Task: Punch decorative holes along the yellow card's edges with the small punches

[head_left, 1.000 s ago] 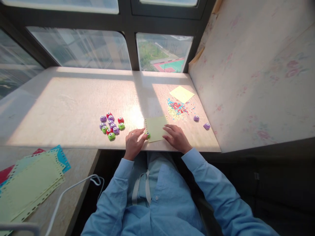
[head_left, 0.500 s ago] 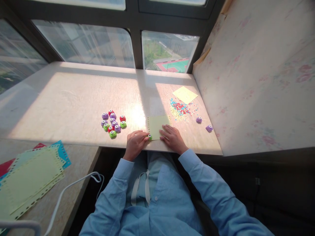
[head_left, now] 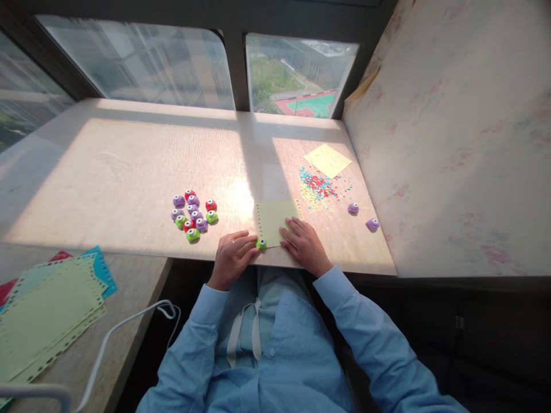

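Observation:
A small green craft punch (head_left: 261, 244) with an eye-like button sits at the lower left corner of a pale yellow-green sheet (head_left: 271, 218). My left hand (head_left: 235, 255) has its fingertips closed on the punch's left side. Small notches run down the sheet's left and right edges. My right hand (head_left: 303, 244) lies with fingers stretched out on the sheet's right part, pressing it to the table. The punch's underside and the paper inside it are hidden.
Several purple, red and green punches (head_left: 192, 215) cluster left of the sheet. Two purple punches (head_left: 353, 209) lie at the right by the wall. Coloured paper bits (head_left: 318, 188) are scattered below a yellow sheet (head_left: 328, 160). Punched sheets (head_left: 51, 315) and a white cable (head_left: 112, 335) occupy the left side.
The green punch shows more fully at the sheet's corner, and my left fingers have shifted slightly left. My right hand stays on the sheet. The camera view has tilted a little downward.

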`<state>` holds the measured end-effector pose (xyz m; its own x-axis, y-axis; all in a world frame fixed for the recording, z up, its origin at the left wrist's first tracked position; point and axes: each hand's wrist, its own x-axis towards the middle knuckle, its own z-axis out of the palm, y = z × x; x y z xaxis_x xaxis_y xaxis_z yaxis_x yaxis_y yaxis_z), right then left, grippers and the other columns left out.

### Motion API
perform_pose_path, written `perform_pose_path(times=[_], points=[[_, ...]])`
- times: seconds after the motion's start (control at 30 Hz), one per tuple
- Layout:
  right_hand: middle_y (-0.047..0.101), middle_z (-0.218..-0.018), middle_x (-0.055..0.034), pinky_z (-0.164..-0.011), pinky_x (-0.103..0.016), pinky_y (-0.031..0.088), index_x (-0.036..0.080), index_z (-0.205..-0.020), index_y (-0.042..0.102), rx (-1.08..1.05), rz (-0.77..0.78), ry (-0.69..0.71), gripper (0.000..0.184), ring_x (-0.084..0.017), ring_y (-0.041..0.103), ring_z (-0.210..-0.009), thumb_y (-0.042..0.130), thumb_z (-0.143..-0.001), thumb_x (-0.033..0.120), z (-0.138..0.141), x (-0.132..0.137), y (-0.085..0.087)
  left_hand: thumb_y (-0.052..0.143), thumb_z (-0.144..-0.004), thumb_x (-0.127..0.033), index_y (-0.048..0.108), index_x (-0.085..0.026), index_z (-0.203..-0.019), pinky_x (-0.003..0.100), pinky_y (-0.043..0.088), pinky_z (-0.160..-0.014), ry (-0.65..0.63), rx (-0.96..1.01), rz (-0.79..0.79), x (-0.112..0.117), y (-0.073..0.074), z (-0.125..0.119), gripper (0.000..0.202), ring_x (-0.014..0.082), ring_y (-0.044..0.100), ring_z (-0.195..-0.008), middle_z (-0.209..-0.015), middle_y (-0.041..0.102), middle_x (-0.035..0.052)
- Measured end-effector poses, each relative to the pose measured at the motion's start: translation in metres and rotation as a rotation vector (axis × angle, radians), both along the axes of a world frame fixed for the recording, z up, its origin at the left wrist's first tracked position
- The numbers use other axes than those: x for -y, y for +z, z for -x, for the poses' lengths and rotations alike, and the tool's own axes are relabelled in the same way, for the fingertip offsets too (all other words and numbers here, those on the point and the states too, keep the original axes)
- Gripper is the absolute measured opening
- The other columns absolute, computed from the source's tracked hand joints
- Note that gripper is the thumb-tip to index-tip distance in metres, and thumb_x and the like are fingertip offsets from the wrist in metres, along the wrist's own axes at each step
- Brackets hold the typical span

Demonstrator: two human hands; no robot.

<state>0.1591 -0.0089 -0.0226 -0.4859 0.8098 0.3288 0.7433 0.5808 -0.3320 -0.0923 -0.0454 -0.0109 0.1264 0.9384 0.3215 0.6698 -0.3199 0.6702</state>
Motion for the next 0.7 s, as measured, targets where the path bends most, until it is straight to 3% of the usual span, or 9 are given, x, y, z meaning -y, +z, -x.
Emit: perform_pose_path(times=[0.4, 0.7], points=[[0.057, -0.146, -0.0165, -0.110, -0.050, 0.044, 0.019, -0.127, 0.068, -0.012, 0.023, -0.021, 0.035, -0.033, 0.048, -0.137, 0.052, -0.100, 0.035, 0.0000, 0.0048, 0.0047, 0.071, -0.088, -0.040, 0.076, -0.027, -0.102, 0.048, 0.049, -0.098, -0.081, 0.013, -0.034, -0.0005, 0.0035, 0.0051, 0.020, 0.0251, 0.070, -0.104, -0.101, 0.078, 0.0038], [0.056, -0.146, -0.0161, -0.110, -0.050, 0.043, 0.020, -0.127, 0.067, -0.001, 0.048, -0.021, 0.034, -0.033, 0.046, -0.139, 0.052, -0.101, 0.035, -0.0006, 0.0062, 0.0084, 0.066, -0.091, -0.046, 0.075, -0.027, -0.102, 0.044, 0.047, -0.098, -0.036, -0.020, 0.019, -0.0032, 0.0044, 0.0019, 0.024, 0.0240, 0.070, -0.103, -0.102, 0.079, 0.0026]])
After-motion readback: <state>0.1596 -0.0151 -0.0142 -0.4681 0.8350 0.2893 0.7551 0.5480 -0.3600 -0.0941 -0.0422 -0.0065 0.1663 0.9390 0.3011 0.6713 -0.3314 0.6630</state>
